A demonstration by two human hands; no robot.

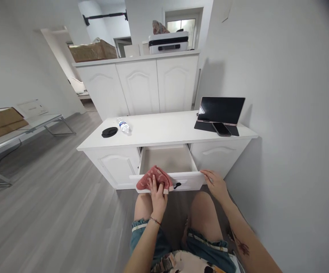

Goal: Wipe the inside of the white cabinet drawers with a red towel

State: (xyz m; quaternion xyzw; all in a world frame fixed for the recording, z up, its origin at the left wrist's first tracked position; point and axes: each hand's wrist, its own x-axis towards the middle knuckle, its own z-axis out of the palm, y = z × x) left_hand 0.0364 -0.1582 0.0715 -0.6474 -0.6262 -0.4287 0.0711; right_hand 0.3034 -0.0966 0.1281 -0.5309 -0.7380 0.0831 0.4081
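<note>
A pulled-out white drawer (167,161) sits in the middle of a low white cabinet (159,131). My left hand (156,191) presses a reddish-pink cloth (157,175) against the left part of the drawer's front panel, the cloth draped over its top edge. The fingers lie over the cloth, with its folds under them. Just right of the cloth a dark handle (177,185) shows on the panel. At the panel's right end, my right hand (214,184) grips the corner, fingertips at the top edge. No loose objects show in the visible part of the drawer.
On the cabinet top are a black round item (109,132), a clear plastic bottle (124,126), a tablet on a stand (221,110) and a phone (221,129). Behind stands a taller cabinet (138,83) with a cardboard box (93,51) and a white case (168,42). My knees are below the drawer.
</note>
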